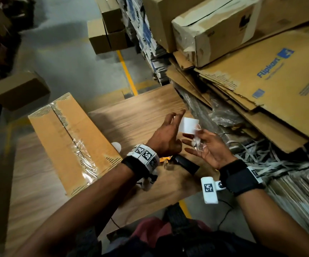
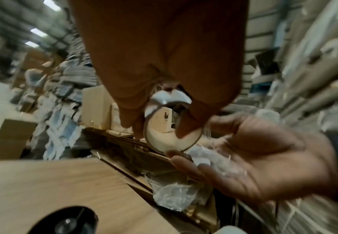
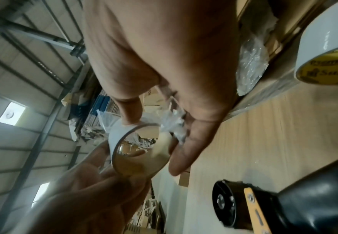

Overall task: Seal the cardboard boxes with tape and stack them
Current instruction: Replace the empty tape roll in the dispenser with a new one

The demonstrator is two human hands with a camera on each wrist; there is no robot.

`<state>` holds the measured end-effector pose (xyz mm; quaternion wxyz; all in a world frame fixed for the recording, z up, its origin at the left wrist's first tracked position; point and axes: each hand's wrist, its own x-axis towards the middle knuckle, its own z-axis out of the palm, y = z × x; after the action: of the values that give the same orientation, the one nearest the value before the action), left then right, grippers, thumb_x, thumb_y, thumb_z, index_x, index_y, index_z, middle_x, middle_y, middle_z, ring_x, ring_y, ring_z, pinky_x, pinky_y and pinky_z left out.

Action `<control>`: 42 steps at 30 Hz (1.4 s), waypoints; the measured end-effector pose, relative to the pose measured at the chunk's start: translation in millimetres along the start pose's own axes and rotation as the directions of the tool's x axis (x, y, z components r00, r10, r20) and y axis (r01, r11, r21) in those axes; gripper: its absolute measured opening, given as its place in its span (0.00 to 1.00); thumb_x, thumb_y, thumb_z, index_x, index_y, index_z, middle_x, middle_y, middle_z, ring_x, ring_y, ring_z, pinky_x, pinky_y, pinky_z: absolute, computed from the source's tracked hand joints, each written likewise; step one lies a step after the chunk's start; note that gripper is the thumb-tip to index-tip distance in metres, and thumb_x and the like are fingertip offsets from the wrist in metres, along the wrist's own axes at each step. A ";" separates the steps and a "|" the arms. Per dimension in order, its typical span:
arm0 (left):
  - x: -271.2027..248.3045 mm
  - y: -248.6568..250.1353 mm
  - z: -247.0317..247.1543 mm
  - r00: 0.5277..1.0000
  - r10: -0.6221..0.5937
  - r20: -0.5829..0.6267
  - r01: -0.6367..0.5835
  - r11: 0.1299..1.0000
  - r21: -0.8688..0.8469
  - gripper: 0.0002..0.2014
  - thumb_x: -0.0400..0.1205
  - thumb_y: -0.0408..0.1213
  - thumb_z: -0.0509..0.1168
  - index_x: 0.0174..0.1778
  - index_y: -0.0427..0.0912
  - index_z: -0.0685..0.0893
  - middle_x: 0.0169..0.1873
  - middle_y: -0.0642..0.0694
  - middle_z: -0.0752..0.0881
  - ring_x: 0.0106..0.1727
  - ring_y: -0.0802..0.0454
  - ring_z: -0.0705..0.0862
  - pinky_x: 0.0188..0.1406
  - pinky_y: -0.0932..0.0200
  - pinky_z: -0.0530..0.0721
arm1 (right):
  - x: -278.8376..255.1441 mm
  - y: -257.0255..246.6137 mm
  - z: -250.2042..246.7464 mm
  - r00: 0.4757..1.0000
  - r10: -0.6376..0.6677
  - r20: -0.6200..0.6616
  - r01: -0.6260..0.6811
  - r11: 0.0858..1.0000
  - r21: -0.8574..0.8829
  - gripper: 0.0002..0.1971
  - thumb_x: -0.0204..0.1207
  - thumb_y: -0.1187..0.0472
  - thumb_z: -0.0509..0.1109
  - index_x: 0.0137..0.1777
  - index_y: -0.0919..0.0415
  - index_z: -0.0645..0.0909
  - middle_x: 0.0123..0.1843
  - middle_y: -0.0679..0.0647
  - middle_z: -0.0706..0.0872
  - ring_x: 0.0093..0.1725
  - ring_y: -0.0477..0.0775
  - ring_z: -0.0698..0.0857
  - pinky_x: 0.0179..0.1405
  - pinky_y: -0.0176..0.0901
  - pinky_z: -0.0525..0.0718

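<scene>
While both hands hover over the bench's (image 1: 146, 106) right part, the left hand (image 1: 165, 138) pinches an empty tape core (image 1: 189, 125): thumb and finger through the ring, other fingers spread. Left wrist view shows the core (image 2: 172, 143) as a thin bare cardboard ring with white scraps stuck on its top edge. Right hand (image 1: 212, 148) is palm up, fingers relaxed and spread, a crumpled wad of clear tape (image 1: 198, 144) lying on the palm, touching the core. Nothing gripped there.

Sealed box (image 1: 72, 143) lies flat on the bench's left part, clear tape along the centre seam and wrinkled over the near end. Its near right corner sits close to the left wrist. Bare wood between the box and the hands, and more beyond the hands toward the far edge.

Tape dispenser (image 1: 184, 163) lies on the bench under the wrists, black with a yellow side plate; in the right wrist view its roller hub (image 3: 224, 204) carries no roll. A full roll (image 3: 324, 52) sits on the bench near the dispenser.

Right edge of the bench butts against a heap of flattened cartons (image 1: 261, 84), plastic wrap and strapping; tight there. Closed box (image 1: 213, 28) sits on top of the heap. Small boxes (image 1: 20, 89) on the floor to the left and far up the aisle; floor between them is open.
</scene>
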<state>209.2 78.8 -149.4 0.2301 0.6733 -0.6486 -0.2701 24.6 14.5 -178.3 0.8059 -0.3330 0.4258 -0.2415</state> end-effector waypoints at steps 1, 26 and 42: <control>1.0 1.4 -0.1 0.999 -0.010 0.031 0.013 0.995 -0.096 0.51 0.69 0.37 0.69 0.92 0.49 0.58 0.82 0.40 0.66 0.73 0.33 0.79 0.66 0.43 0.85 | 0.9 -3.9 -4.1 1.000 -0.018 -0.024 0.017 1.000 -0.005 0.29 0.81 0.59 0.71 0.81 0.62 0.73 0.71 0.66 0.87 0.69 0.67 0.88 0.60 0.66 0.88; 142.4 -49.6 84.9 0.726 -0.662 -0.185 0.503 0.696 -0.512 0.12 0.82 0.31 0.69 0.59 0.44 0.91 0.57 0.42 0.93 0.61 0.42 0.89 0.59 0.59 0.82 | 95.3 -32.8 -65.2 0.944 -0.093 -0.316 -0.011 0.950 -0.311 0.16 0.90 0.71 0.57 0.69 0.55 0.77 0.65 0.64 0.88 0.55 0.60 0.89 0.61 0.56 0.89; 97.4 -21.3 114.3 0.983 -0.180 -0.022 0.174 0.971 -0.166 0.24 0.74 0.50 0.67 0.67 0.51 0.89 0.60 0.49 0.92 0.60 0.46 0.90 0.59 0.54 0.86 | 3.1 15.7 -141.7 0.828 -0.298 -0.475 0.041 0.877 -0.479 0.13 0.81 0.75 0.72 0.64 0.68 0.86 0.51 0.56 0.91 0.50 0.46 0.88 0.39 0.30 0.86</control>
<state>150.7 -12.7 -255.3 0.2713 0.7122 -0.5574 -0.3293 -92.2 -24.2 -250.5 0.5301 -0.4663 0.6450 -0.2925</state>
